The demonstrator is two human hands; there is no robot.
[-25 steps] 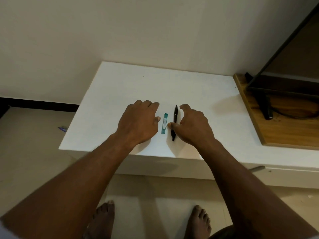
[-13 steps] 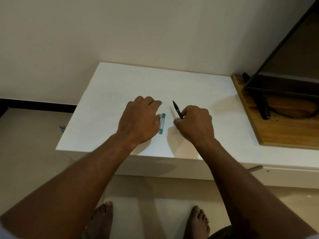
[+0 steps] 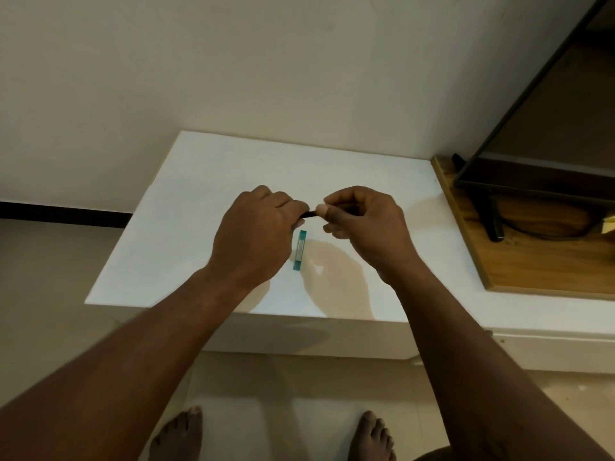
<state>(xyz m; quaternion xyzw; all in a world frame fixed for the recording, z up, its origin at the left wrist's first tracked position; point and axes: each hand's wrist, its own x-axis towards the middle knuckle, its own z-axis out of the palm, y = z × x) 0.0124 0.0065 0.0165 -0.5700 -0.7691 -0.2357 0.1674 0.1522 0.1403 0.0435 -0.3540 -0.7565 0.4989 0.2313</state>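
At the far left a black skirting strip [image 3: 66, 216] runs along the foot of the wall, and next to it stands the white desk [image 3: 186, 207]. The left hand [image 3: 256, 234], which half a second ago lay on the desk with its thumb against the teal packet, is now lifted off the surface, its fingers curled round one end of the black pen [image 3: 309, 213]. Only a short dark stretch of the pen shows between the two hands. It lies roughly level above the desk, where earlier it stood tilted with its tip pointing away in the right hand alone. Just below it the teal packet [image 3: 300, 249] lies flat on the desk where it was, now untouched and fully in view in the gap between the wrists. The right hand [image 3: 362, 227] pinches the other end of the pen between thumb and forefinger, its other fingers curled, and it has come closer to the left hand than before. Further right a wooden board [image 3: 539, 267] rests on the desk, carrying the foot of a dark screen [image 3: 532, 188], both unchanged. Two bare feet show on the floor below.
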